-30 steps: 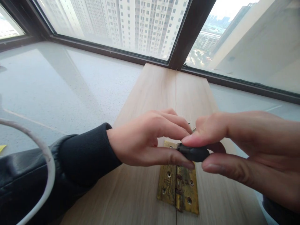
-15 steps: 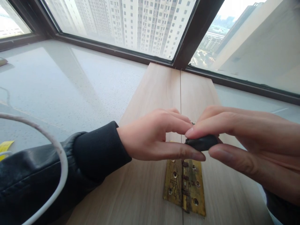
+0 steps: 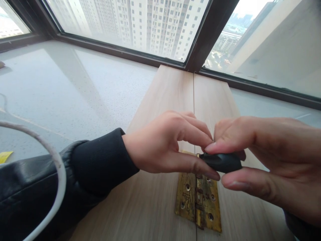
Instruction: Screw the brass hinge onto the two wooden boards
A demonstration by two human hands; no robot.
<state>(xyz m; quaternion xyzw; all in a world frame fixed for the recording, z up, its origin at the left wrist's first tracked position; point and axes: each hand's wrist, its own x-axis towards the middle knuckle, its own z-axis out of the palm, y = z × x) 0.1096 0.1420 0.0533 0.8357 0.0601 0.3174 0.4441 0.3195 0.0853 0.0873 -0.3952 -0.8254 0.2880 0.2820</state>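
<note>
Between my two hands is a small, soft-looking black lump (image 3: 223,163), its exact kind not clear. My left hand (image 3: 165,144) pinches its left end between thumb and fingers. From the other side my right hand (image 3: 263,157) grips it, index finger on top and thumb beneath. Just below them a worn brass hinge (image 3: 198,201) lies spread flat, with screw holes in both leaves. Its knuckle runs along the seam of two pale wooden boards (image 3: 173,90). My hands hide the far end of the hinge.
The boards rest on a white speckled sill (image 3: 112,80) and reach a dark window frame (image 3: 195,43). A white cable (image 3: 61,174) loops in front of my left sleeve. Something yellow (image 3: 5,156) lies at the left edge.
The black lump has shifted slightly right and down, and more of it shows. My right index finger has bent more over it. Both hands keep hold.
</note>
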